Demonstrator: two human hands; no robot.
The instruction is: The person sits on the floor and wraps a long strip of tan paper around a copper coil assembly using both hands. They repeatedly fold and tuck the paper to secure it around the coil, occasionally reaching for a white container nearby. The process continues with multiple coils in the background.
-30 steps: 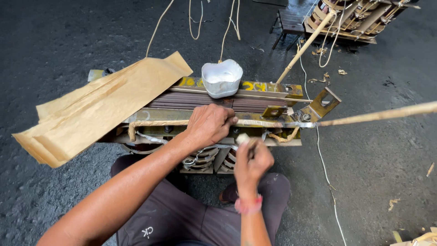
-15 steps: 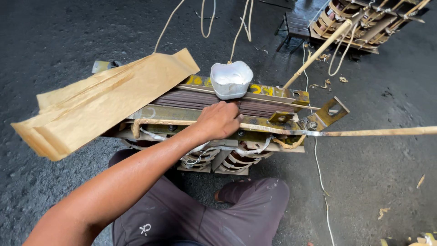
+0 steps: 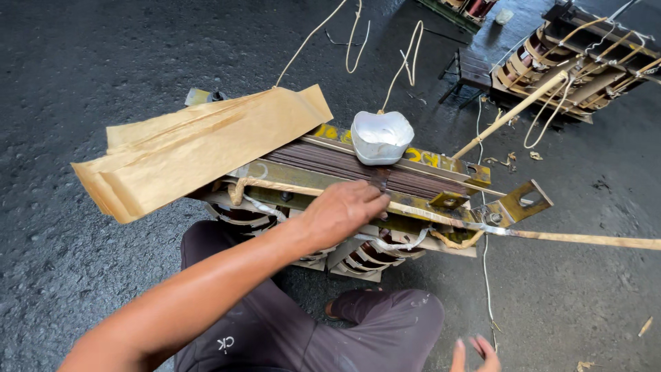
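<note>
Nearest to me, only the fingertips of the person's right hand [image 3: 475, 350] are showing at the bottom edge of the view, loosely spread and holding nothing, hanging above the dark trousers. A second ago this hand was raised beside the other one, pinching something small and pale at the front edge of the core; half a second ago it was out of sight altogether. Just beyond, the left hand [image 3: 341, 212] is lying palm down on the front edge of the rusty brown laminated steel transformer core [image 3: 358, 167], fingers curled over the flat tan paper-wrapped strip [image 3: 585, 239] that is running off to the right, pressing it down rather than pinching it. As I judge it, with one hand alone steadying it, the long strip could spring or slide off the frame. The dented white plastic cup [image 3: 381, 137] is sitting on the top of the core near its far edge, and a nudge from the wrist could tip it. The creased sheet of brown insulating paper [image 3: 200, 148] is overhanging the left end and may slip to the floor. Further off, pale cords [image 3: 406, 58] are trailing across the dark floor, and another wound coil assembly [image 3: 578, 65] is standing at the far right corner.
</note>
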